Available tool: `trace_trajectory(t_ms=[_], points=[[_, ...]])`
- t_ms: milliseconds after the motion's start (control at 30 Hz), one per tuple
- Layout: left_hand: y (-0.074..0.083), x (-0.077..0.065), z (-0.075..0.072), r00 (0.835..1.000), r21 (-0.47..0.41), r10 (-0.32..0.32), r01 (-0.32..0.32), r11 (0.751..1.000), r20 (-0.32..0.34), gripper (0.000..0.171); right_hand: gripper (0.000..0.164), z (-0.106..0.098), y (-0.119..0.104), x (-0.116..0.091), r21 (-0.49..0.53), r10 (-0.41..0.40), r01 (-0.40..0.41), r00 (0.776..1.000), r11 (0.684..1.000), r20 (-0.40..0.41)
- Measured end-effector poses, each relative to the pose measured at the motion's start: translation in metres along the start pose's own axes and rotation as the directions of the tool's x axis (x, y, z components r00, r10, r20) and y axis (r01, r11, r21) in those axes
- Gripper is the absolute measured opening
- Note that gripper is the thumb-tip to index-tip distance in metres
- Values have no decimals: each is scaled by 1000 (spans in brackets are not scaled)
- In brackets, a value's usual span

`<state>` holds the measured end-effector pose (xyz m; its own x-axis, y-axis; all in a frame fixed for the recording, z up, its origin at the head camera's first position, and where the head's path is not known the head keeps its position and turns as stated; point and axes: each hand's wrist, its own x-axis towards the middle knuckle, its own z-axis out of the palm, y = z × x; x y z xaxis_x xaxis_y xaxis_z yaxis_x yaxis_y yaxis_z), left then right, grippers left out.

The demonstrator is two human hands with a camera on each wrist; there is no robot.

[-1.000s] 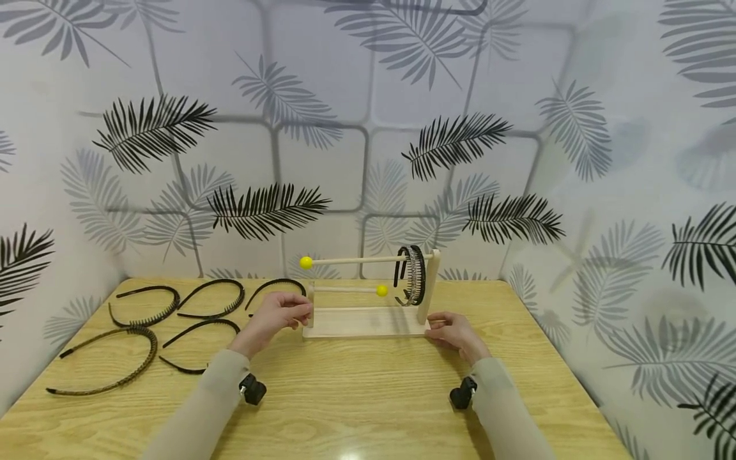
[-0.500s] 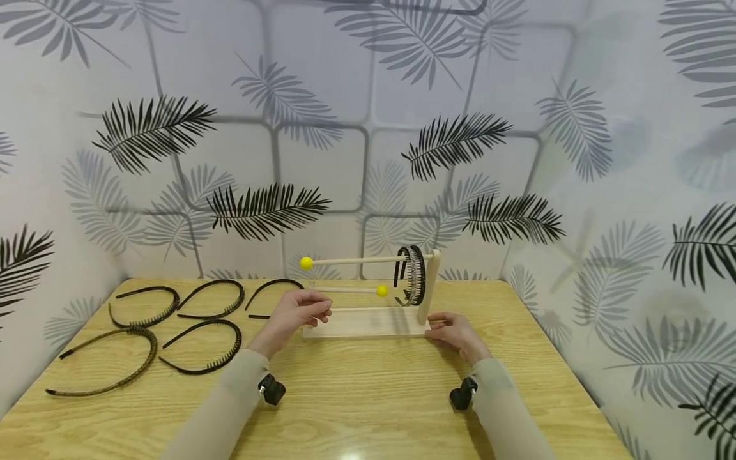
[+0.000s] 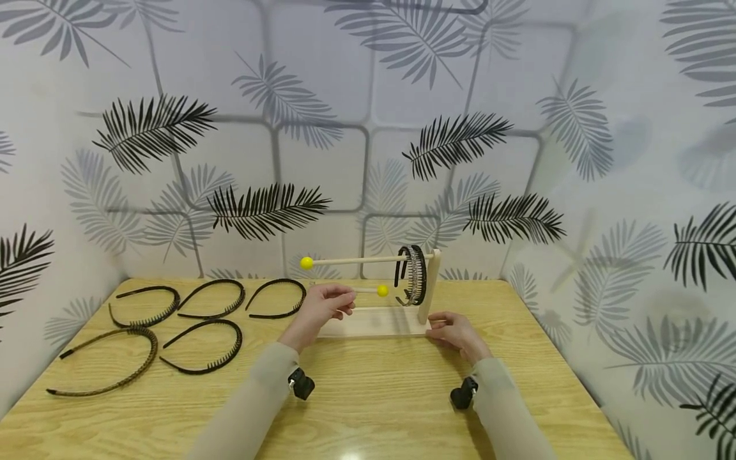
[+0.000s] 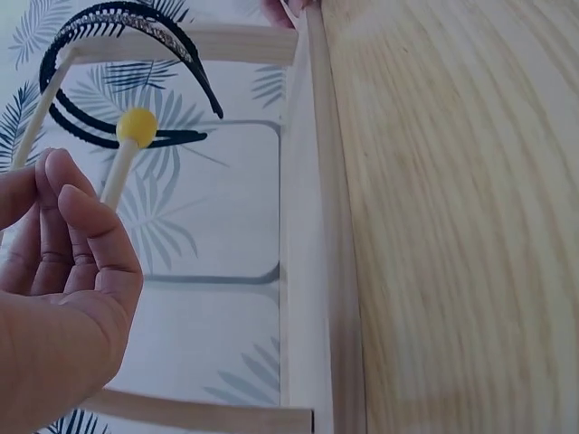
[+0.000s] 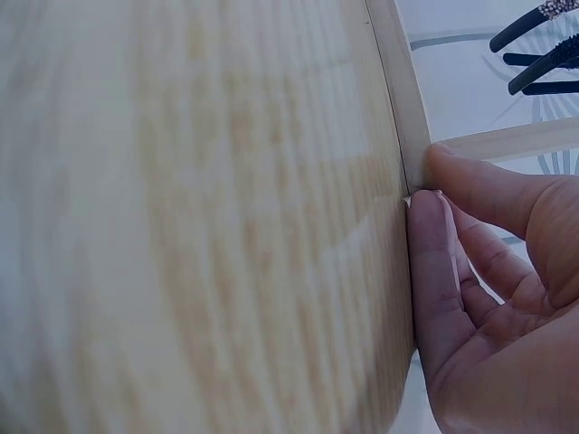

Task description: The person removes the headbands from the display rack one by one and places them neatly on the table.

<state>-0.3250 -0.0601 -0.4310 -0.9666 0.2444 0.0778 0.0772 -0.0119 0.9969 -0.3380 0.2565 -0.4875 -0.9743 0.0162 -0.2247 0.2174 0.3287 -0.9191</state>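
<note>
A wooden headband stand (image 3: 379, 324) has two rods tipped with yellow balls. Several dark headbands (image 3: 415, 276), one of them sparkly, hang together on the upper rod (image 3: 356, 260) beside the right post. My left hand (image 3: 323, 312) is in front of the lower rod (image 3: 367, 291), fingers loosely curled, with nothing seen between them. The left wrist view has its fingertips close to that rod's yellow ball (image 4: 137, 128). At the stand's right end my right hand (image 3: 455, 333) grips the base corner, thumb (image 5: 484, 185) on the wood. My left hand hides the left post.
On the left of the wooden table (image 3: 368, 409) lie several loose headbands: a brown braided one (image 3: 151, 364) nearest, a toothed black one (image 3: 232, 348) beside it, others behind. A leaf-patterned backdrop (image 3: 322, 160) rises behind and along both sides.
My left hand has moved right from the stand's left post, passing in front of the lower rod. The right hand stays on the base corner, and the headbands have not moved.
</note>
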Motion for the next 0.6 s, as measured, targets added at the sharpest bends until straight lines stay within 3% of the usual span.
trace_trajectory(t_ms=[500,600], points=[[9,8,26,999,-82,-3,6,997,39,28,47,-1,0,0,7,20,-20,1000,1000,8],[9,10,32,999,-98,33,-30,995,28,27,47,0,0,0,13,20,-20,1000,1000,11]])
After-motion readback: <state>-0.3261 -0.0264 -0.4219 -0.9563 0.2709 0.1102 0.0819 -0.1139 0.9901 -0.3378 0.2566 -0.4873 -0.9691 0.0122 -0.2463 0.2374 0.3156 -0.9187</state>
